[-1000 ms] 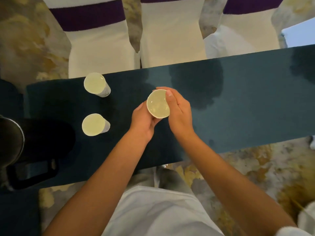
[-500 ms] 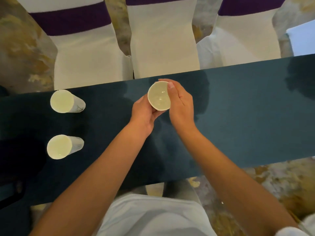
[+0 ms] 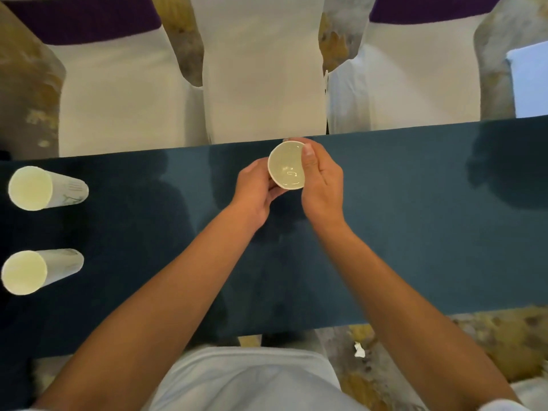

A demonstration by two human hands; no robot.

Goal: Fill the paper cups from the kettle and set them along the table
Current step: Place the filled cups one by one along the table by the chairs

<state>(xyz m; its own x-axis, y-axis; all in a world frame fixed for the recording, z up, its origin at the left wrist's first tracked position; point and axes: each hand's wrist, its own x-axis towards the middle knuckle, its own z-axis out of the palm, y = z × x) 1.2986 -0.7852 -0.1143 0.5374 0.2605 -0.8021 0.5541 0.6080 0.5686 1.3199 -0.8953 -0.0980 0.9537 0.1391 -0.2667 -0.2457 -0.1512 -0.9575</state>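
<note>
Holding one paper cup [image 3: 287, 167] between both hands, a person stands at a long counter [image 3: 415, 218] covered in dark teal cloth. The left hand [image 3: 255, 191] curls around the cup's near-left side and the right hand [image 3: 321, 180] wraps its right side, thumb along the rim, so each grip is closed on the cup. Compared with a second ago, the cup now sits closer to the counter's far edge, and the dark kettle seen at the left is out of view. The held cup has clear liquid in it, with small glints on the surface.

Two more paper cups stand well apart from the hands at the left end of the counter, a far cup [image 3: 44, 188] and a near cup [image 3: 38, 271], both appearing farther left in the view than before. Their insides look pale yellow; whether they hold liquid cannot be told. A faint green print shows on their sides, but no writing can be read.

Beyond the counter stand three white-covered chairs [image 3: 264, 90], two showing purple bands. A patterned carpet [image 3: 489, 336] lies underneath.
</note>
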